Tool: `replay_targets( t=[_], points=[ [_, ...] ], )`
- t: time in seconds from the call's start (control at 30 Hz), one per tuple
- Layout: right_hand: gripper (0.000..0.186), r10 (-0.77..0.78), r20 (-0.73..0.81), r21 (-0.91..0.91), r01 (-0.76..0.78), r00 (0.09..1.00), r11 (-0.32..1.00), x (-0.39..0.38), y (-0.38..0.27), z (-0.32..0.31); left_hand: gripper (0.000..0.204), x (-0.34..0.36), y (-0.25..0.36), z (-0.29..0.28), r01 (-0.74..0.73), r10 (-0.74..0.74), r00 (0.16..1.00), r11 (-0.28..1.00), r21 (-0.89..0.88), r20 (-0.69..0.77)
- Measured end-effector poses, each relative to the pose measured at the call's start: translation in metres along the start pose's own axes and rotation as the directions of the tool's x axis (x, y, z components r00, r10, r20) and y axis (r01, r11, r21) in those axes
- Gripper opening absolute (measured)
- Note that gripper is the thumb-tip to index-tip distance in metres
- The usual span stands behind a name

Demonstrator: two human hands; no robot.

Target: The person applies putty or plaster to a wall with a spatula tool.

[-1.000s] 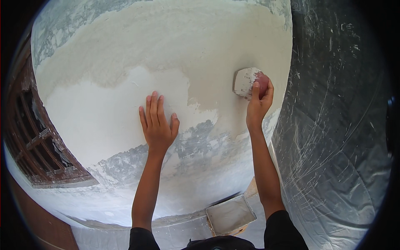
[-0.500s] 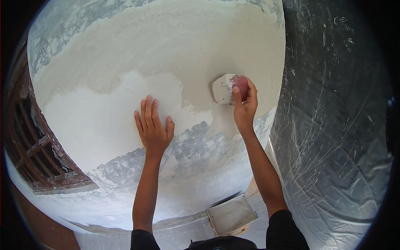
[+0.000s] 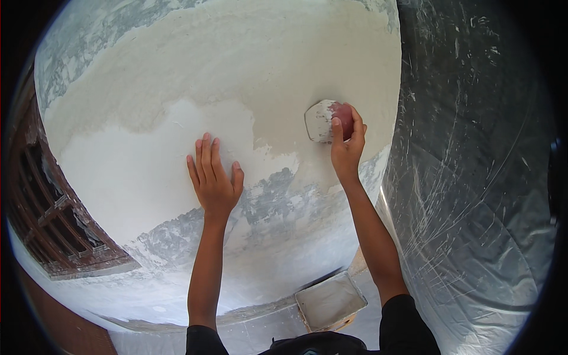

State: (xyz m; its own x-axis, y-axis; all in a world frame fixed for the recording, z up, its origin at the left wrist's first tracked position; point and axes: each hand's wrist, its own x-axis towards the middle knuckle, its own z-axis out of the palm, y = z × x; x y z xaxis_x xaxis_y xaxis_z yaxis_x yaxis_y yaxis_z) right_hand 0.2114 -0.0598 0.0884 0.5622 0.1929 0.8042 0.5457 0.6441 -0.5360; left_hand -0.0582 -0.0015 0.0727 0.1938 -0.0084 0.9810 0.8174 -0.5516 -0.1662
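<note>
My right hand (image 3: 348,145) grips a rounded, dark red spreader (image 3: 323,121) smeared with whitish plaster, thumb on its near face and fingers around its right edge. The spreader lies against the wall (image 3: 195,71), on a damp beige band of plaster. Whether its whole edge touches the wall is hard to tell. My left hand (image 3: 216,180) rests palm-down on the smooth white part of the wall, fingers spread and holding nothing. Below both hands the coating ends raggedly over grey, patchy wall.
On the floor below, a rectangular tub (image 3: 331,303) holds pale plaster. A brown wooden window grille (image 3: 59,207) is set in the wall at the left. Splashed plastic sheeting (image 3: 467,195) hangs along the right side.
My right hand has shifted the spreader slightly up and to the right along the wall. The view has moved a little; my left hand stays in the same place on the wall.
</note>
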Motion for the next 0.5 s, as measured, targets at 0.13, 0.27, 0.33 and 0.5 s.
replay_targets(
  t=[0.13,0.27,0.33,0.5],
  points=[
    [0.045,0.104,-0.293,0.061,-0.090,0.950,0.994,0.014,0.015,-0.020,0.062,0.000,0.006,0.003,-0.003,0.003,1.000,1.000,-0.002,-0.006],
    [0.047,-0.047,-0.038,0.227,0.054,0.998,0.972,-0.011,0.007,-0.003,0.062,0.000,0.006,0.001,-0.003,0.003,1.000,1.000,-0.014,-0.004],
    [0.050,-0.043,0.205,-0.049,0.054,0.978,0.997,-0.022,-0.004,-0.004,0.062,-0.001,0.002,-0.001,0.006,-0.006,1.000,1.000,-0.006,-0.009],
    [0.047,0.123,-0.253,0.157,-0.085,0.960,0.984,0.003,0.025,-0.021,0.062,0.000,0.006,0.002,0.002,-0.002,1.000,1.000,-0.015,-0.007]
  ],
)
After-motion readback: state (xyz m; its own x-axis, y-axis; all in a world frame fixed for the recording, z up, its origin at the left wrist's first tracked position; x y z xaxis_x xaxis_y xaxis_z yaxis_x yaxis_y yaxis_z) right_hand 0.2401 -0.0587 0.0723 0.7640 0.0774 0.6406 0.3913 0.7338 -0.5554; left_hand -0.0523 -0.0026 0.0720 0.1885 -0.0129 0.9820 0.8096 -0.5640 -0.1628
